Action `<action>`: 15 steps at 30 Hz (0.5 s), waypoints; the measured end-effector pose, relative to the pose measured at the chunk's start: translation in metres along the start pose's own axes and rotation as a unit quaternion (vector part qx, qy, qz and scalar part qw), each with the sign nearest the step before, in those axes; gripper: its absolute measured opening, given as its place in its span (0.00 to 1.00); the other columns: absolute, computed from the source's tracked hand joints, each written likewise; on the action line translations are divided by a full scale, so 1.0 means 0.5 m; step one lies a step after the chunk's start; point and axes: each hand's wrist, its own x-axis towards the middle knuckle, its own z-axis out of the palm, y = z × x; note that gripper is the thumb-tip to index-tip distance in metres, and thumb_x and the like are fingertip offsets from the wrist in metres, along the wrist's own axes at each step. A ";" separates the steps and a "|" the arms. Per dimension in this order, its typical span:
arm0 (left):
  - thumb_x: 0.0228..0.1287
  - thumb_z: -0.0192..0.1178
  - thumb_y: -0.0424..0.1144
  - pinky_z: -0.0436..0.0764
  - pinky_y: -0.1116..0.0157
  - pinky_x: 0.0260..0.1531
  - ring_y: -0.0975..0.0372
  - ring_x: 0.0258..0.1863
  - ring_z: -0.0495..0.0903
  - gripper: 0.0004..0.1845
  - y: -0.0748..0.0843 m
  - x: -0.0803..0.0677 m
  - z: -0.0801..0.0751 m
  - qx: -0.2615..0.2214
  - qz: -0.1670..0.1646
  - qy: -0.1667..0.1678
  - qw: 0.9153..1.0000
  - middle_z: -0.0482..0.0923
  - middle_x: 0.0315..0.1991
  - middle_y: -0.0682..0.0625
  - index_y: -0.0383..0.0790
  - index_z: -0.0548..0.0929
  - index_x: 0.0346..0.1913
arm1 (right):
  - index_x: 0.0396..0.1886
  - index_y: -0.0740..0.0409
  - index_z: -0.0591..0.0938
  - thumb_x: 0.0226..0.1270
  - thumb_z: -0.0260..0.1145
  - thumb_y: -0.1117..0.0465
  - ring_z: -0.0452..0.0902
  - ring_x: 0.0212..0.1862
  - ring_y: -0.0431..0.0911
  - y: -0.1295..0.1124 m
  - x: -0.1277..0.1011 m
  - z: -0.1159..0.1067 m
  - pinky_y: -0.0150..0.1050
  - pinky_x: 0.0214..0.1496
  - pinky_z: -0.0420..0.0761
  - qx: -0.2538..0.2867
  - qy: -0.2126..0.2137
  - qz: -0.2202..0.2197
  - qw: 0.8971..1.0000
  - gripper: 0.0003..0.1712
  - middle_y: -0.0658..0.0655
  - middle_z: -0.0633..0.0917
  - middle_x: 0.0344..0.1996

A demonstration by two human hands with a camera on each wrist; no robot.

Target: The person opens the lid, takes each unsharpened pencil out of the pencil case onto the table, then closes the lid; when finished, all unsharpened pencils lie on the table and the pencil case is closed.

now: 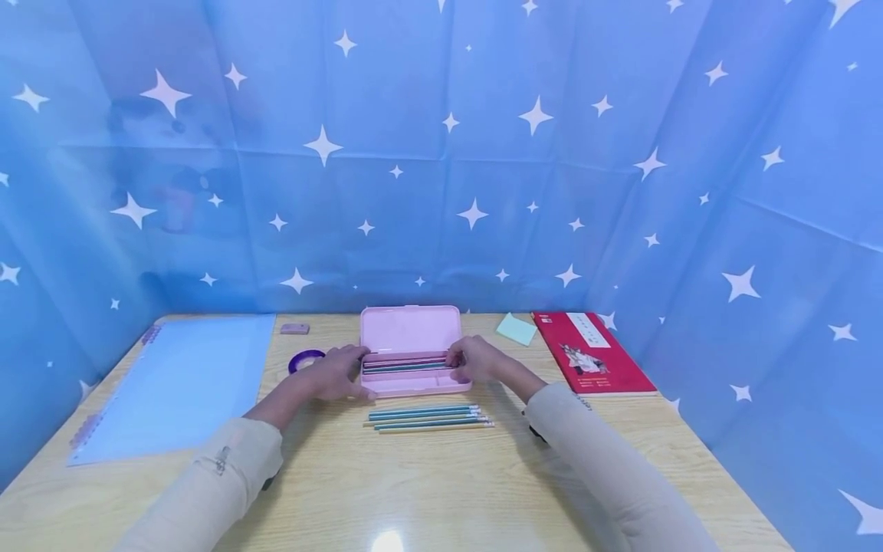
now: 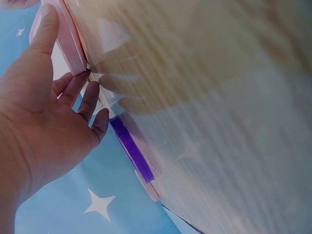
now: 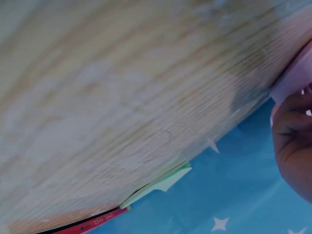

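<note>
A pink pencil case (image 1: 414, 383) lies open at the table's middle, its lid (image 1: 410, 330) raised at the back. A few pencils (image 1: 407, 366) lie inside it. My left hand (image 1: 338, 373) is at the case's left end. Its thumb lies along the pink wall (image 2: 68, 44) and its fingers (image 2: 85, 100) reach fairly straight to the corner. My right hand (image 1: 476, 360) is at the right end. Its fingers (image 3: 292, 141) curl beside the case (image 3: 297, 73), over the pencils' ends. Several more pencils (image 1: 428, 418) lie in a row in front of the case.
A purple tape ring (image 1: 306, 359) and a small eraser (image 1: 294, 329) sit left of the case. A pale blue binder sheet (image 1: 179, 383) covers the left side. A green sticky note (image 1: 516, 329) and a red book (image 1: 589, 351) lie to the right. Blue starred cloth walls enclose the table.
</note>
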 end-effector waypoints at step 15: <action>0.53 0.70 0.63 0.55 0.40 0.70 0.38 0.74 0.52 0.55 0.002 0.001 0.002 0.010 0.001 0.005 1.000 0.57 0.75 0.36 0.36 0.58 0.76 | 0.33 0.59 0.86 0.64 0.70 0.65 0.75 0.36 0.43 0.020 -0.004 -0.018 0.37 0.43 0.77 0.032 0.007 -0.035 0.999 0.01 0.47 0.82 0.30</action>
